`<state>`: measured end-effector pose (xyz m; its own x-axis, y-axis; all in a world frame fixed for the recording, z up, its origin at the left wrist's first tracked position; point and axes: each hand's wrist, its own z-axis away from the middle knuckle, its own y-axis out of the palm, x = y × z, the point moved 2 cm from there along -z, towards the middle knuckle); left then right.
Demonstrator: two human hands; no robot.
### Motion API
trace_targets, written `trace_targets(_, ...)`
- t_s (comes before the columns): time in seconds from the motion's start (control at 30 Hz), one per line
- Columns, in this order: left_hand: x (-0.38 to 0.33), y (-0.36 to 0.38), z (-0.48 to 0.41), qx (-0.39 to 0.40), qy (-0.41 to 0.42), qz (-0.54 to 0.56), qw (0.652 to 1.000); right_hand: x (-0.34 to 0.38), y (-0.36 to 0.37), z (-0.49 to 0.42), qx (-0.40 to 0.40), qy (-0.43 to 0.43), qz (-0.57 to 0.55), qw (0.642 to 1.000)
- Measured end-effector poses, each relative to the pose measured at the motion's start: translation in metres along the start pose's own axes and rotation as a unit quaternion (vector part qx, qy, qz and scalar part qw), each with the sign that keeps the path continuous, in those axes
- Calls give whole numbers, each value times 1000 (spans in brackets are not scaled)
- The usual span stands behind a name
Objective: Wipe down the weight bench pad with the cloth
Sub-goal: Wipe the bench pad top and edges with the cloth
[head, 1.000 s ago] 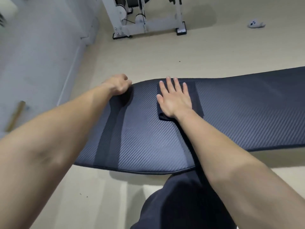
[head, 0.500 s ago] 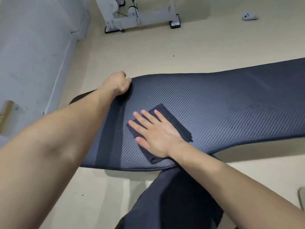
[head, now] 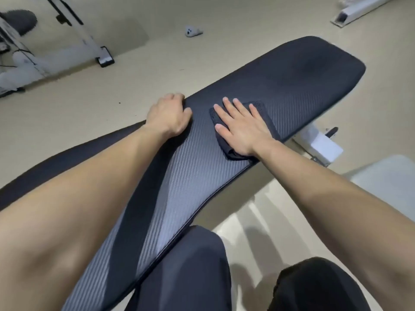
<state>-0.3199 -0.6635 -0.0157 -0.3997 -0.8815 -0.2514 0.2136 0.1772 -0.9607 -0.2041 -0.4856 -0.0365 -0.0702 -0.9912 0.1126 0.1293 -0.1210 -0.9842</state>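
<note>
The long dark weight bench pad (head: 292, 81) with a ribbed weave runs diagonally from lower left to upper right. A folded dark cloth (head: 267, 122) lies on its middle, near the front edge. My right hand (head: 242, 129) presses flat on the cloth, fingers spread and pointing to the upper left. My left hand (head: 168, 115) curls over the pad's far edge, just left of the cloth, gripping it.
White bench frame parts (head: 323, 147) show under the pad at right. A white machine frame (head: 67, 55) stands on the beige floor at upper left. A small pale object (head: 193, 31) lies on the floor beyond the pad. My dark-trousered legs (head: 190, 270) are below.
My right hand has slid the cloth along the pad toward its far right part. The view has swung right, so the pad's rounded end now shows. My left hand stays on the far edge.
</note>
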Motion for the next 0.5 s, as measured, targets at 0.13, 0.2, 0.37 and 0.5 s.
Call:
trace_targets(0.13, -56, 23, -32, -26, 50, -12, 998, -62, -6, -27, -18, 68, -18, 997)
trace_targets(0.2, -85, 33, -54, -48, 78, -20, 996, -97, -11, -43, -31, 102, -25, 994)
trace_targets(0.37, -151, 52, -106, -77, 117, -30, 990, -185, -23, -82, -50, 176, -31, 983)
trace_targets(0.5, -190, 61, -142, -66, 113, -38, 991, -239, -31, -112, -58, 211, -38, 975)
